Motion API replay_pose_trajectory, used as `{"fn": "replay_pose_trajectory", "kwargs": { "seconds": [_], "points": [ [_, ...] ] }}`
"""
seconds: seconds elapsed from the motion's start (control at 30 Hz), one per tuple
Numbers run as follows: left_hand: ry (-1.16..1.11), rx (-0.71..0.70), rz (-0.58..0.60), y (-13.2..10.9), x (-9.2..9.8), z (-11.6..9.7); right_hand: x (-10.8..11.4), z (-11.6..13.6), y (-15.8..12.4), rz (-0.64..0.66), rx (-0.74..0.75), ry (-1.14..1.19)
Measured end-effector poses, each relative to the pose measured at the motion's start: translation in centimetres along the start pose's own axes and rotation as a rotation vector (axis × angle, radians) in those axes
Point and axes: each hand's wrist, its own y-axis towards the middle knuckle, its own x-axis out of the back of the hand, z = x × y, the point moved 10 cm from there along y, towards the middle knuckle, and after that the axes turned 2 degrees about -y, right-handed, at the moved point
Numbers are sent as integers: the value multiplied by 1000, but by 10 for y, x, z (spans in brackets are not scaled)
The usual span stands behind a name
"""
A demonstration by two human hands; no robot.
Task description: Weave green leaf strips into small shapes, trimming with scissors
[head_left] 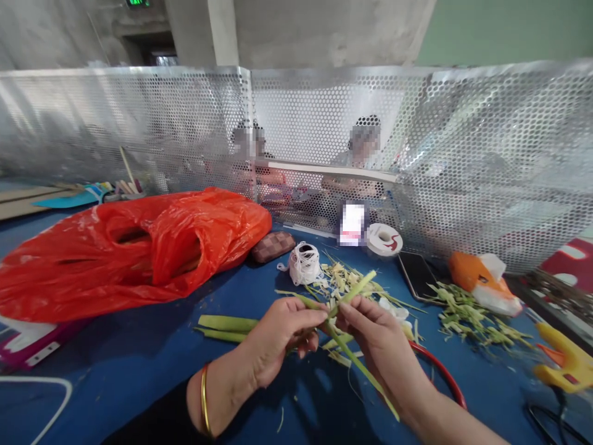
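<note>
Head view, left to right: red bag [120,247] on blue table [139,364]. Left hand [282,337], fingertips pinching green strip [359,286]. The strip is held above the table between both hands, upper end pointing up-right, long tail slanting down-right. Right hand [370,334] pinches the same strip. Scraps [467,315]. Yellow glue gun [567,358].
</note>
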Motion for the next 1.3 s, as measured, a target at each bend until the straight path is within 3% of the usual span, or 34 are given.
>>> {"fn": "replay_pose_trajectory", "kwargs": {
  "seconds": [0.17, 0.53, 0.7, 0.8, 0.83, 0.93, 1.0, 1.1, 1.23, 1.3],
  "points": [
    [189, -12, -23, 1, -3, 2, -7, 13, -5, 29, 121, -227],
    [377, 63, 8, -7, -13, 13, -5, 14, -9, 10, 151, -281],
    [359, 102, 22, -7, -13, 16, -5, 16, -3, 30, 154, -323],
    [306, 102, 39, -7, -13, 17, -8, 24, 2, 149, 137, -597],
    [301, 104, 54, -7, -14, 18, -8, 31, 1, 165, 173, -770],
    [352, 115, 71, -8, -18, 23, -8, 77, -16, -41, 530, -1222],
    [399, 90, 68, -9, -22, 24, -25, 87, -33, 12, 711, -1273],
    [379, 10, 112, -12, -35, 22, -46, 85, -51, 88, 867, -1323],
    [429, 35, 46, -13, -29, 23, -50, 93, -63, -83, 1023, -1445],
    [439, 28, 12, -13, -25, 19, -52, 97, -67, -109, 1078, -1469]
  ]
}}
